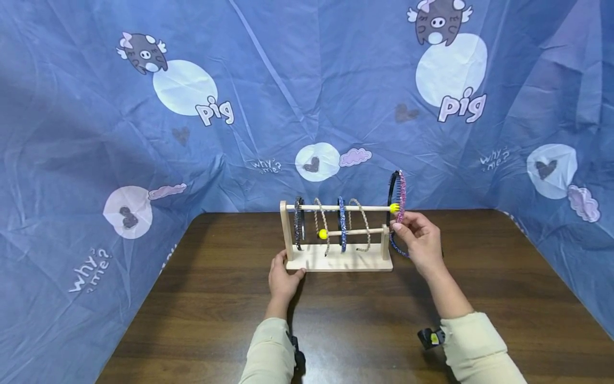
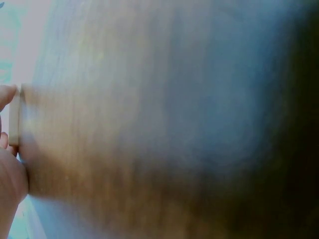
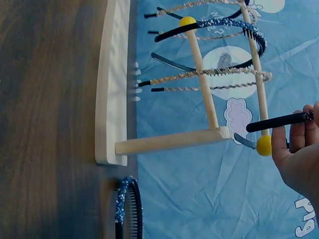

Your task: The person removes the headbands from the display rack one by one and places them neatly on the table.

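Four bands hang on the rack's (image 1: 340,264) upper rod (image 1: 371,208), left to right: dark band (image 1: 298,226), beige band (image 1: 324,221), blue band (image 1: 342,224), second beige band (image 1: 366,224). Right hand (image 1: 424,245) pinches pink band (image 1: 402,192) at that rod's right end, a leg each side of the yellow ball (image 1: 394,208); can't tell if touching. Left hand (image 1: 283,280) grips the rack's left base end. Another blue band (image 3: 120,204) on table (image 1: 216,320), right of rack.

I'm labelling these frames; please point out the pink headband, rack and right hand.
Pink headband (image 1: 402,191), head view: glittery outer side.
Rack (image 1: 339,263), head view: wooden base.
Right hand (image 1: 424,243), head view: middle, thumb side.
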`<act>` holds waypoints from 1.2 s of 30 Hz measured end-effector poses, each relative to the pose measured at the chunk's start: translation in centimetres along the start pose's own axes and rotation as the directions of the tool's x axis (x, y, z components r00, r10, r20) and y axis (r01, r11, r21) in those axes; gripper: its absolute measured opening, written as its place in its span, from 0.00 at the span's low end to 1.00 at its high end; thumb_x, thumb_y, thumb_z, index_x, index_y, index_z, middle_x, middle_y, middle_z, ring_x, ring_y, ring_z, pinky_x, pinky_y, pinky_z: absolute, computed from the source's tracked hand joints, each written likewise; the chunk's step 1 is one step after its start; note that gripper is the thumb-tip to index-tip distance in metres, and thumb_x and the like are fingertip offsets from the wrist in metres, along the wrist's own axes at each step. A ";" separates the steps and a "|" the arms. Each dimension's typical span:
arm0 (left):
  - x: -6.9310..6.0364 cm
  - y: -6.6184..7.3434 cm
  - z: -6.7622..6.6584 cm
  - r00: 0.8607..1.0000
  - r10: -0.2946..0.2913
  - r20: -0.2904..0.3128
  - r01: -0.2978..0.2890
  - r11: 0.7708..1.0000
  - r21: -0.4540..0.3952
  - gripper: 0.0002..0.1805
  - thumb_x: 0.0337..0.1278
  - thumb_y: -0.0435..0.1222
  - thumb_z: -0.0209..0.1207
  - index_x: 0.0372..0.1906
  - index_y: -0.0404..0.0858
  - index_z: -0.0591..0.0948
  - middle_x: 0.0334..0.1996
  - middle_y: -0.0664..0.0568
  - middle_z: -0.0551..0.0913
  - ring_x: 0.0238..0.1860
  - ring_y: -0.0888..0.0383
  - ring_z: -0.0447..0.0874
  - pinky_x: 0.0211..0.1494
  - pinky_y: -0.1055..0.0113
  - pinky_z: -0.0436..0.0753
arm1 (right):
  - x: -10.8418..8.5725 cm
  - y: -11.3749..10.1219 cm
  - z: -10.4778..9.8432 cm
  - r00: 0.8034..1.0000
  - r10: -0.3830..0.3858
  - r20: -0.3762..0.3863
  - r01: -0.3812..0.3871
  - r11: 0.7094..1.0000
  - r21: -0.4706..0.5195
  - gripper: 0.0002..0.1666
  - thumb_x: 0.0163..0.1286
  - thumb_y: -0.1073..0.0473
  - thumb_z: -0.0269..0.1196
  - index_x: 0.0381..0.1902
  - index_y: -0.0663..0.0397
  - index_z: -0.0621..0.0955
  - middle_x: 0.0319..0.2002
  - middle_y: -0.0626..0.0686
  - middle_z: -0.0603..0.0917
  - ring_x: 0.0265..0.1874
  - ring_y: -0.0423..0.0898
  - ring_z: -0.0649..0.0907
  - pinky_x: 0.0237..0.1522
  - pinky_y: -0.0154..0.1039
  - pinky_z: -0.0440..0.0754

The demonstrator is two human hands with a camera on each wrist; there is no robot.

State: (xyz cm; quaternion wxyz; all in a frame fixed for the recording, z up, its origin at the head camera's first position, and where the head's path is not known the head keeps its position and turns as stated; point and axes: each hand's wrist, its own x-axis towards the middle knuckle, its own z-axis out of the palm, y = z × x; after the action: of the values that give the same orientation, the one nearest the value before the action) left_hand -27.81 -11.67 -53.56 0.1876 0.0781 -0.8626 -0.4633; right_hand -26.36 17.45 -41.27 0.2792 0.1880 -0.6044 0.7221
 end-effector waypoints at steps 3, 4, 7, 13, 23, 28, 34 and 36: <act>0.0 0.0 0.0 1.000 0.005 0.000 -0.005 1.000 -0.002 0.36 0.33 0.32 0.72 0.56 0.37 0.73 0.51 0.43 0.75 0.52 0.43 0.73 0.57 0.53 0.69 | 0.1 -0.1 -0.4 1.000 -0.013 -0.003 0.013 1.000 0.012 0.11 0.55 0.82 0.59 0.37 0.85 0.72 0.33 0.54 0.84 0.31 0.39 0.81 0.35 0.27 0.77; 0.0 0.1 0.0 1.000 0.006 0.000 -0.006 1.000 -0.003 0.36 0.33 0.32 0.72 0.56 0.36 0.73 0.51 0.43 0.75 0.53 0.43 0.73 0.57 0.53 0.69 | 0.1 -0.1 -0.6 1.000 -0.013 -0.004 0.013 1.000 0.019 0.12 0.56 0.81 0.59 0.38 0.85 0.72 0.34 0.54 0.84 0.31 0.40 0.81 0.36 0.28 0.77; -0.1 0.1 -0.1 1.000 0.005 0.003 -0.005 1.000 -0.006 0.36 0.33 0.32 0.72 0.56 0.36 0.73 0.51 0.43 0.75 0.53 0.43 0.73 0.57 0.52 0.69 | 0.0 0.0 -1.2 1.000 -0.011 -0.011 0.011 1.000 0.006 0.12 0.56 0.80 0.60 0.39 0.85 0.72 0.32 0.52 0.85 0.29 0.40 0.81 0.33 0.28 0.77; 0.0 0.0 -0.1 1.000 0.006 0.013 -0.006 1.000 -0.009 0.36 0.34 0.32 0.72 0.56 0.36 0.72 0.51 0.42 0.74 0.53 0.44 0.73 0.57 0.52 0.69 | -0.3 0.1 -2.6 0.998 0.009 -0.069 -0.014 0.997 -0.078 0.11 0.57 0.80 0.60 0.39 0.84 0.74 0.28 0.47 0.84 0.21 0.39 0.78 0.24 0.27 0.74; 0.0 0.0 0.0 1.000 0.011 -0.002 -0.011 0.999 -0.032 0.35 0.34 0.32 0.72 0.55 0.36 0.73 0.51 0.42 0.75 0.53 0.44 0.73 0.57 0.52 0.68 | -0.7 0.7 -5.5 0.984 0.038 -0.174 -0.068 0.984 -0.167 0.10 0.57 0.79 0.61 0.37 0.81 0.78 0.25 0.45 0.83 0.20 0.35 0.73 0.20 0.24 0.69; 0.0 0.0 0.0 1.000 0.011 -0.011 -0.011 0.999 -0.038 0.34 0.34 0.31 0.72 0.55 0.35 0.73 0.51 0.42 0.75 0.53 0.44 0.73 0.57 0.53 0.68 | -0.9 1.0 -6.7 0.973 0.076 -0.218 -0.121 0.972 -0.202 0.10 0.56 0.79 0.61 0.37 0.82 0.77 0.25 0.44 0.83 0.19 0.35 0.72 0.20 0.24 0.68; 0.1 -0.1 -0.1 1.000 0.014 -0.013 -0.014 0.999 -0.029 0.34 0.33 0.31 0.72 0.54 0.35 0.73 0.50 0.42 0.75 0.53 0.44 0.73 0.57 0.53 0.68 | -1.3 -0.4 -7.3 0.963 0.094 -0.253 -0.164 0.948 -0.273 0.08 0.55 0.80 0.60 0.35 0.83 0.77 0.27 0.43 0.84 0.21 0.34 0.75 0.22 0.23 0.70; 0.1 0.0 -0.1 1.000 0.010 -0.009 -0.011 0.999 -0.032 0.34 0.34 0.31 0.72 0.54 0.35 0.73 0.51 0.42 0.75 0.53 0.44 0.73 0.57 0.53 0.68 | -1.4 -0.1 -8.1 0.957 0.106 -0.269 -0.186 0.938 -0.292 0.08 0.55 0.80 0.61 0.35 0.81 0.78 0.27 0.42 0.84 0.22 0.34 0.75 0.23 0.23 0.70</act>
State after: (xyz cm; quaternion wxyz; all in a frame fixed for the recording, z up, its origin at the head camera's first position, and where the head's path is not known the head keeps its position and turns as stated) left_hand -27.88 -11.81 -53.49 0.1952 0.0726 -0.8545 -0.4759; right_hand -24.70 25.14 -43.66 0.3244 0.0032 -0.6840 0.6534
